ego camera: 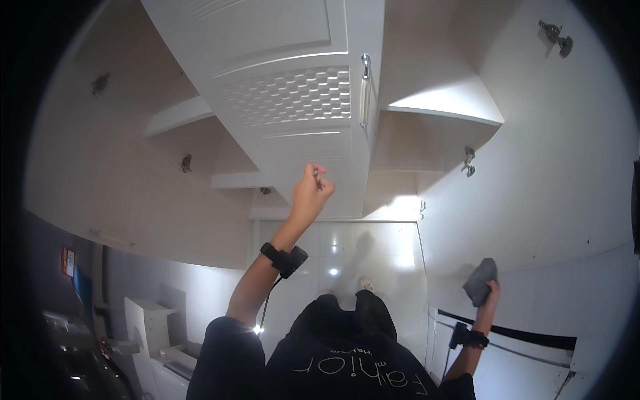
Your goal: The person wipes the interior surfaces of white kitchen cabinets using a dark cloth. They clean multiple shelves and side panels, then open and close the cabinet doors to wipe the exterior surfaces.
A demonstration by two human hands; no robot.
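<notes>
My left hand [315, 186] is in front of the lower part of a white panelled cabinet door [300, 142]. Its fingers are loosely bent with a gap between them, and nothing shows in them. Whether it touches the door I cannot tell. Off to the right, my right hand [492, 295] grips a grey cloth [482, 281] at the plain inner face of an open white door [530, 200]. A metal and cream bar handle [365, 92] runs along the edge of the middle door, which has a raised woven pattern.
Shelves [445, 112] show on both sides of the middle door. Metal hinges [469, 161] stick out from the open right door, and another open door [125, 190] spans the left. Below lies a glossy tiled floor [300, 250]. A white furniture piece [150, 320] stands at lower left.
</notes>
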